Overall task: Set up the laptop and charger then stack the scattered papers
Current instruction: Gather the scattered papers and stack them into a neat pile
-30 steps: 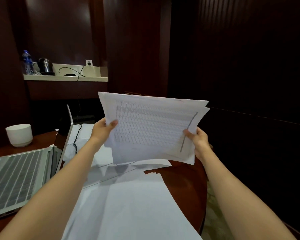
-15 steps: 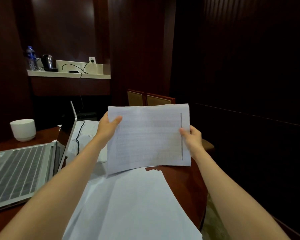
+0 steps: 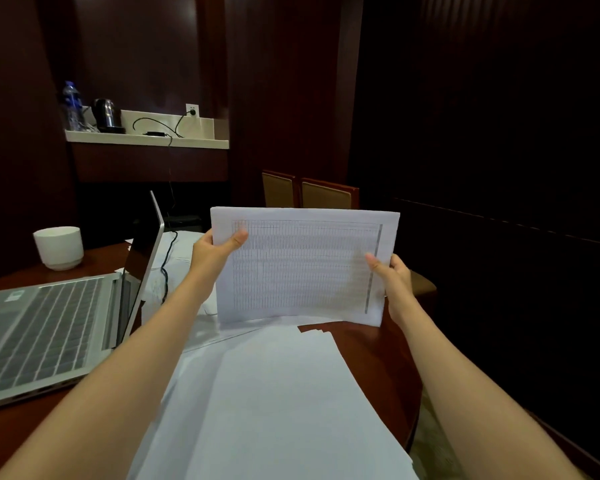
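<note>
Now, both hands up in front of me. Left hand (image 3: 219, 251) pinches the left edge of the held sheaf (image 3: 302, 268), thumb flat on the printed face, fingers behind it and out of sight. Right hand (image 3: 394, 277) grips the right edge the same way, thumb in front, fingers curled round the back.

Sheaf stands upright, landscape, edges squared, its bottom edge low over the far sheets on the table; contact I cannot tell. Thin matte white paper. Top sheet carries a fine grid of rows and columns with a grey bar down the right margin. Print too small to read; sheet count not readable.

Loose papers (image 3: 274, 393) lie flat below, plain white, overlapping, fanned at the far corner, running off the bottom of the view. Table (image 3: 371, 344) is glossy reddish-brown wood with a curved edge, bare at the right.

Laptop (image 3: 49, 327) sits left of the papers, open, brushed silver shell, grey keys. Lid seen edge-on, so the screen face is hidden; body cut off at the left. Black cable (image 3: 165, 268) runs down behind the lid over more white sheets; its lower end is hidden.

White cup (image 3: 59, 247) with a stepped foot stands beyond the laptop. Pale shelf (image 3: 146, 140) on the dark panelled wall carries a steel kettle (image 3: 106, 114), a clear bottle (image 3: 71, 105) and a black cord up to a wall socket (image 3: 192, 110). Two padded chair backs (image 3: 326, 195) show above the sheaf. Right side of the room is too dark to make out.
</note>
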